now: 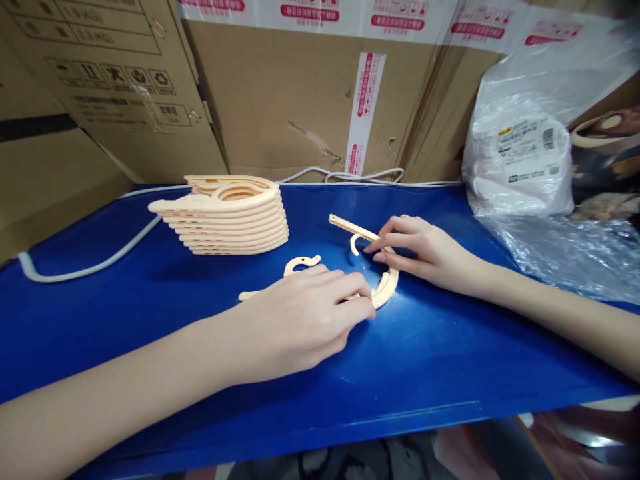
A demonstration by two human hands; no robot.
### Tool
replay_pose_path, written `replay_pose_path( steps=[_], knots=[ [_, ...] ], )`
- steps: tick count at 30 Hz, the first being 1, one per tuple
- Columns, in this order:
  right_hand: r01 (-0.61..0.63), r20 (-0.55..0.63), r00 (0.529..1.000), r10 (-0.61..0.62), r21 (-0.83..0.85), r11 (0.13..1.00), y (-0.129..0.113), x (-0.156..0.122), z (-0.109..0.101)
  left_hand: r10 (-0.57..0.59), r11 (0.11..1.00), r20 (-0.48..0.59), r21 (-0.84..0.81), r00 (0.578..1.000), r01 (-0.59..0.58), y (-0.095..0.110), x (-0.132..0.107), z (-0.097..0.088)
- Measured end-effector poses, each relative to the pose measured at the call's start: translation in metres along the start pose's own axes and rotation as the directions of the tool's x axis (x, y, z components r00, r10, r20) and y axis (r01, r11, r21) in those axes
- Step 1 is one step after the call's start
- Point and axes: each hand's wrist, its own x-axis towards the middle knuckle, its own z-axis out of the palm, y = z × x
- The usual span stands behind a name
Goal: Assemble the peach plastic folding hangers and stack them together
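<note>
Two pale peach plastic hanger pieces lie on the blue table top (430, 353). My left hand (300, 320) rests curled over the left piece (300, 265), fingertips pinching its end where it meets the right piece. My right hand (425, 253) holds the right piece (387, 283), a curved arm with a straight bar and small hook, between thumb and fingers. The joint between the pieces is partly hidden under my left fingers.
A stack of several matching peach hangers (227, 213) sits at the back left. A white cable (90, 267) runs along the table's rear. Cardboard boxes (310, 93) wall the back. A white plastic bag (525, 160) and clear wrap (575, 253) lie at the right.
</note>
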Motion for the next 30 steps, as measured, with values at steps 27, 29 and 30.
replay_pose_path(
  steps=[27,29,30],
  knots=[
    [0.265,-0.010,0.964,-0.265,0.075,0.961,-0.020,-0.005,0.001,-0.072,0.983,-0.037,0.169,0.997,0.077,-0.005,0.000,-0.005],
    [0.233,-0.013,0.972,-0.233,0.133,0.963,-0.026,-0.005,0.001,-0.055,0.988,-0.018,0.147,0.998,0.057,-0.001,0.000,-0.004],
    [0.221,-0.005,0.975,-0.223,0.153,0.963,-0.028,-0.006,0.001,-0.045,0.990,-0.011,0.132,0.999,0.046,0.001,0.000,-0.004]
  ],
)
